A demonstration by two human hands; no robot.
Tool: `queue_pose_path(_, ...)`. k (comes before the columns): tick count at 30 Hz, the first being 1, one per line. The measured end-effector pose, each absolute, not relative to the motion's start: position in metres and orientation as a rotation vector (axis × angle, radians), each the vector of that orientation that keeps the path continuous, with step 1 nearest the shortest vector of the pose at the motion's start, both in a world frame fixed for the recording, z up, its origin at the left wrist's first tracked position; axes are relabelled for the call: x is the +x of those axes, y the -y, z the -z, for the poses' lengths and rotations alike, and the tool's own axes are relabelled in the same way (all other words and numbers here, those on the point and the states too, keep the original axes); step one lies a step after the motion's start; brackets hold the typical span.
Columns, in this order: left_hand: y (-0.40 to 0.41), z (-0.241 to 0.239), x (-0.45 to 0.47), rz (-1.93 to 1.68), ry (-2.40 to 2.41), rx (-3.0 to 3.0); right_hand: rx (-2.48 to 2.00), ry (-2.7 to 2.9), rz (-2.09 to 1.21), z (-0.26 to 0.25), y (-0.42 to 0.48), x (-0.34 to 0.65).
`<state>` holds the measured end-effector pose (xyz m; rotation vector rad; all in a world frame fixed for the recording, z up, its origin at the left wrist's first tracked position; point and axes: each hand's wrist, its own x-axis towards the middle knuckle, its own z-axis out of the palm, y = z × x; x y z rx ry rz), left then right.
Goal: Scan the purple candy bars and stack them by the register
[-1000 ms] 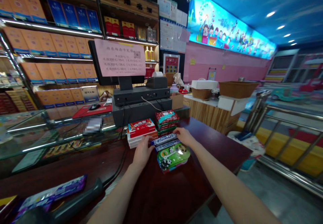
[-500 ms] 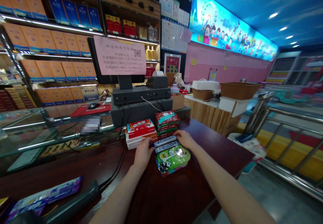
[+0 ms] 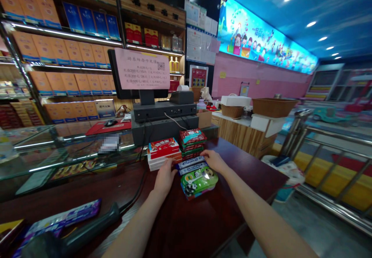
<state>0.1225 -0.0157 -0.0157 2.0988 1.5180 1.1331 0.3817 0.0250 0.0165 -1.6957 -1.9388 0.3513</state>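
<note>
My left hand (image 3: 165,176) is at the left end of two long blue-and-white snack packs (image 3: 191,166), its fingers curled against them. At their right end, my right hand (image 3: 215,161) has its fingertips bent onto the wrappers, so the packs lie between both hands. Just in front of them is a green panda-print packet (image 3: 199,180), lying flat on top of another. Behind stand a stack of red-and-white boxes (image 3: 164,147) and a pile of red and green packets (image 3: 192,138).
A dark handheld scanner (image 3: 90,227) and purple packets (image 3: 68,213) lie at the front left of the brown counter (image 3: 183,227). Behind the stacks stands a dark cash drawer (image 3: 162,124) with a monitor above it. A metal railing (image 3: 328,145) runs along the right.
The view has shifted slightly, so the scene sits a little lower and the scanner shows more to the right. Both hands stay at the ends of the blue-and-white packs.
</note>
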Motion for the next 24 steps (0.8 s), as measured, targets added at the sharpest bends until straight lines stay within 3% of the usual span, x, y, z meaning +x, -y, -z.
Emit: queue_pose_path(24,0.09,-0.062,0.014,-0.756,-2.017,2.316,-1.41,2.201,-0.358,-0.057,0.032,0.242)
